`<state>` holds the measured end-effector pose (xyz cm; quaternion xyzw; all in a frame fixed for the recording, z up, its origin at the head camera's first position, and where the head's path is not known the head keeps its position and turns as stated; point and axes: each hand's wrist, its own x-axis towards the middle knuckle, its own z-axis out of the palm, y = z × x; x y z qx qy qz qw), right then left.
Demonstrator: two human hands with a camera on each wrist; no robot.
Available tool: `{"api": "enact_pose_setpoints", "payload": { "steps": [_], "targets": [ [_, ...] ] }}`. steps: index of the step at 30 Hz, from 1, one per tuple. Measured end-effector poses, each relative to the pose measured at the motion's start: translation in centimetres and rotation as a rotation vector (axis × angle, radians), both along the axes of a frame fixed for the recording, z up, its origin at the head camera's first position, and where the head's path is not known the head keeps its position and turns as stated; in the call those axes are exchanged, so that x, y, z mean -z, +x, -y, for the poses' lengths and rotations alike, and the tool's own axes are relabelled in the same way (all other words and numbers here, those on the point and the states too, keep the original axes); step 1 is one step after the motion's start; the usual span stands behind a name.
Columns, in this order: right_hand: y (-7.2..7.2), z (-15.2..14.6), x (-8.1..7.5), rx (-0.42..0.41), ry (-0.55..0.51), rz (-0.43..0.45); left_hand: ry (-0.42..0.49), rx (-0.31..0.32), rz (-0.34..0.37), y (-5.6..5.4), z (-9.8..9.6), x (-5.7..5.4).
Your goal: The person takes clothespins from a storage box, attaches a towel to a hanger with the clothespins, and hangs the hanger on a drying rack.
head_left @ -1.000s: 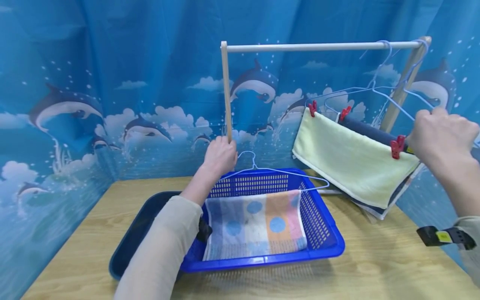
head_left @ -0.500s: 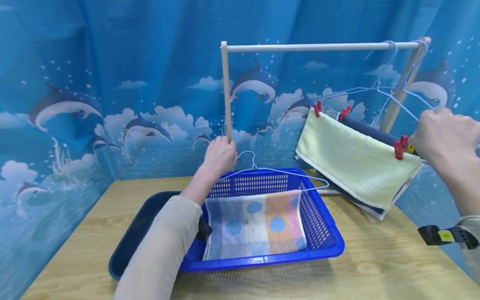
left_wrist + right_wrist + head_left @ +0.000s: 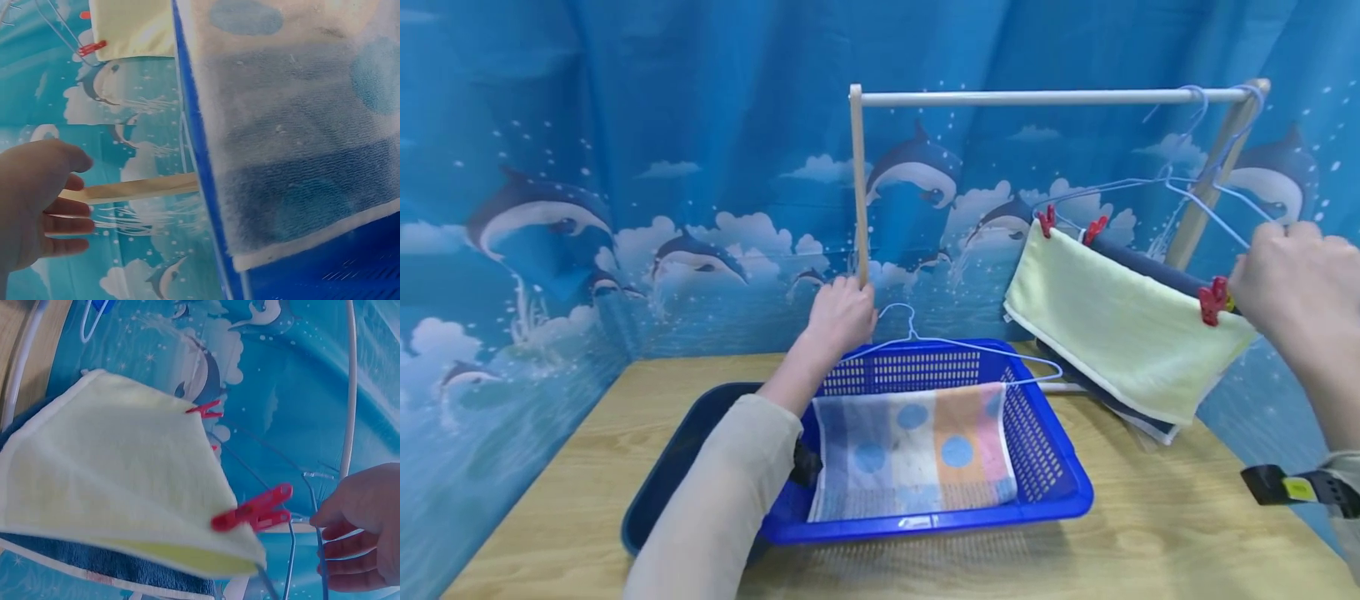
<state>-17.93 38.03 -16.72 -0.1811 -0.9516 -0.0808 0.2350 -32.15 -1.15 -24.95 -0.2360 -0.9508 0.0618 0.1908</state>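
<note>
In the head view my left hand point(image 3: 842, 315) grips the lower part of the rack's left wooden post point(image 3: 860, 183). At the right, my right hand point(image 3: 1296, 283) holds one arm of a light blue wire hanger point(image 3: 1208, 214); the right wrist view shows the fingers at the wire. Two red clothespins point(image 3: 1213, 300) pin a pale yellow towel point(image 3: 1120, 317) to this hanger. The hook hangs over the white rail point(image 3: 1000, 98), near its right end. Just behind is a second hanger with a dark navy towel point(image 3: 1150, 265), partly covered by the yellow one.
A blue plastic basket point(image 3: 925, 525) stands on the wooden table point(image 3: 1135, 542). In it lies a checked towel with blue dots point(image 3: 880, 425), with another wire hanger point(image 3: 970, 346) at its top edge. A dark basin point(image 3: 655, 475) sits left, partly behind my sleeve. A dolphin-print curtain point(image 3: 722, 100) hangs behind.
My right hand has shifted slightly right, and the front hanger's hook has slid right along the rail with the yellow towel, closer to the second hanger. My left hand keeps its grip.
</note>
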Motion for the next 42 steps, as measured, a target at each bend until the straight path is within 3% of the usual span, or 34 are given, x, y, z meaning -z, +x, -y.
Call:
{"api": "enact_pose_setpoints", "payload": {
  "steps": [8, 13, 19, 23, 32, 42],
  "targets": [
    [0.2, 2.1, 1.2, -0.069, 0.068, -0.097, -0.005, 0.016, 0.066, 2.0, 1.5, -0.7],
    [-0.2, 3.6, 2.7, -0.2, 0.038, -0.113, -0.052, 0.019, 0.127, 3.3, 2.8, -0.3],
    [-1.1, 5.6, 4.6, -0.415, -0.049, 0.006, -0.059, -0.007, 0.237, 4.8, 4.7, 0.3],
    [-1.8, 7.0, 5.5, -0.497, -0.069, 0.093, -0.071, 0.017, 0.284, 6.1, 6.0, 0.9],
    [-3.3, 9.5, 7.0, -0.589, -0.069, 0.155, -0.081, 0.098, 0.335, 9.7, 8.1, 2.6],
    [-6.1, 11.5, 8.2, -0.67, -0.162, 0.31, -0.044, 0.227, 0.305, 10.5, 10.3, 4.1]
  ]
}}
